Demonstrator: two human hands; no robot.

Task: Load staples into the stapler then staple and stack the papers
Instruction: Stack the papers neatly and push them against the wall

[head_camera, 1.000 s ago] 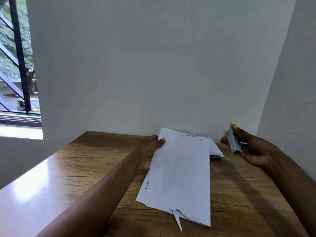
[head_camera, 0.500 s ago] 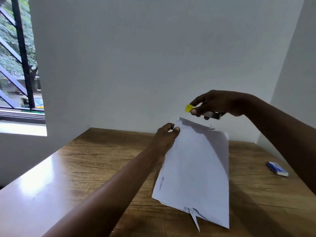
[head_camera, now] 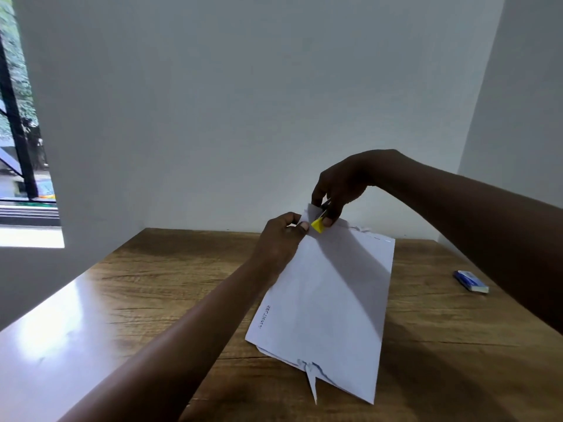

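Note:
A set of white papers [head_camera: 332,303] is held up above the wooden table [head_camera: 158,278], tilted, its near edge torn. My left hand [head_camera: 283,236] pinches the sheets at their top left corner. My right hand [head_camera: 341,184] comes from above and grips a small stapler [head_camera: 320,222] with a yellow tip, whose jaws sit over that same top corner, right beside my left thumb. Most of the stapler is hidden under my fingers.
A small blue and white staple box [head_camera: 470,281] lies on the table at the right, under my right forearm. White walls close the table at the back and right. A barred window [head_camera: 21,147] is at the far left.
My right hand swung the stapler from the right side over to the papers' top corner and lowered it onto it. My left hand raised the papers slightly.

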